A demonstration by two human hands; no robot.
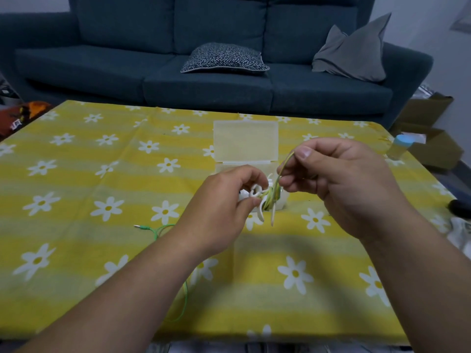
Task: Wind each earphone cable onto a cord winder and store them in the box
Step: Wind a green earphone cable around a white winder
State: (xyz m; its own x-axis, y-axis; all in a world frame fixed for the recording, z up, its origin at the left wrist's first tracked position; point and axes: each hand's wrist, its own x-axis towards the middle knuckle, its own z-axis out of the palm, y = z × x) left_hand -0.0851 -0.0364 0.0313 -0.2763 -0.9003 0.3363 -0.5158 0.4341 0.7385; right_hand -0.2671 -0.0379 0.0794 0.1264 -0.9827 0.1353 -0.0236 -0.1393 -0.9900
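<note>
My left hand [224, 200] grips a white cord winder [262, 203] above the table, in front of the box. Green-yellow earphone cable [270, 194] is wrapped round the winder's middle. My right hand [339, 174] pinches a loop of that cable [285, 161] between thumb and fingers, just up and right of the winder. The cable's loose end runs under my left forearm to a green plug [142, 227] lying on the cloth at the left. A translucent plastic box [246, 141] stands behind my hands with its lid raised; its inside is mostly hidden.
The table wears a yellow cloth with white daisies [102, 174]. A blue-capped bottle [398, 146] stands at the right edge, a dark object [460, 208] further down that edge. A dark blue sofa [204, 72] with cushions sits behind, and cardboard boxes [430, 138] lie at right.
</note>
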